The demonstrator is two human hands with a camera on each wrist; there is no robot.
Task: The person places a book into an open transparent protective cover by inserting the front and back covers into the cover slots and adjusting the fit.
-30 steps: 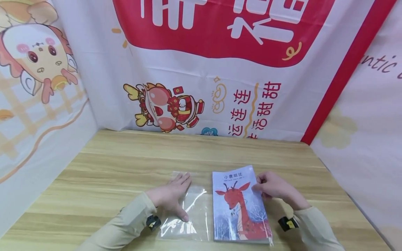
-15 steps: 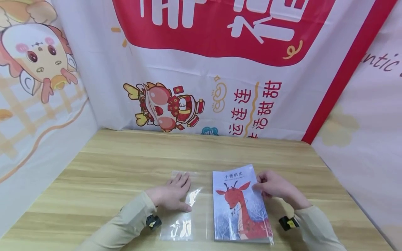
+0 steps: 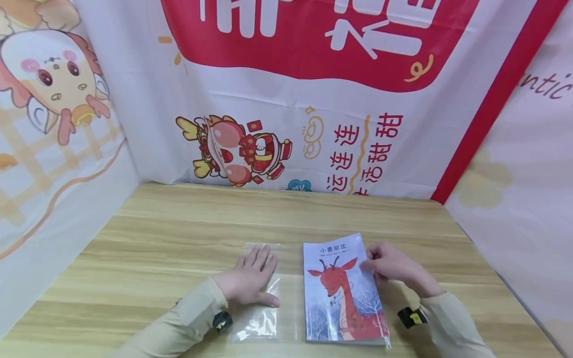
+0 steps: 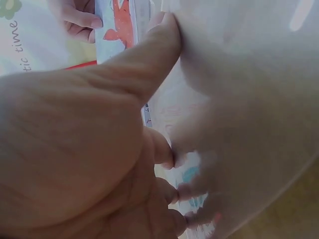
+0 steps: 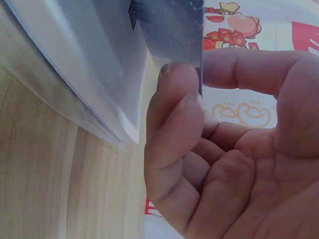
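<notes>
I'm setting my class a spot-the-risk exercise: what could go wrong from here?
The front cover could crease where the right hand pinches its raised edge. The clear plastic sheet might wrinkle or shift if the left hand, spread flat on it, slides. Its see-through edges may be easy to misjudge against the wooden table.

Free: bench point(image 3: 197, 214) along far side, also far left and far right | Narrow: lane over clear film point(image 3: 257, 325) between left grip point(image 3: 250, 279) and book point(image 3: 342, 303) | Blocked: right grip point(image 3: 390, 264) at book's right edge, pinching raised cover point(image 5: 172, 30); forearms point(image 3: 176, 318) at near left and near right; cloth hangings point(image 3: 147, 124) far, left and right
</notes>
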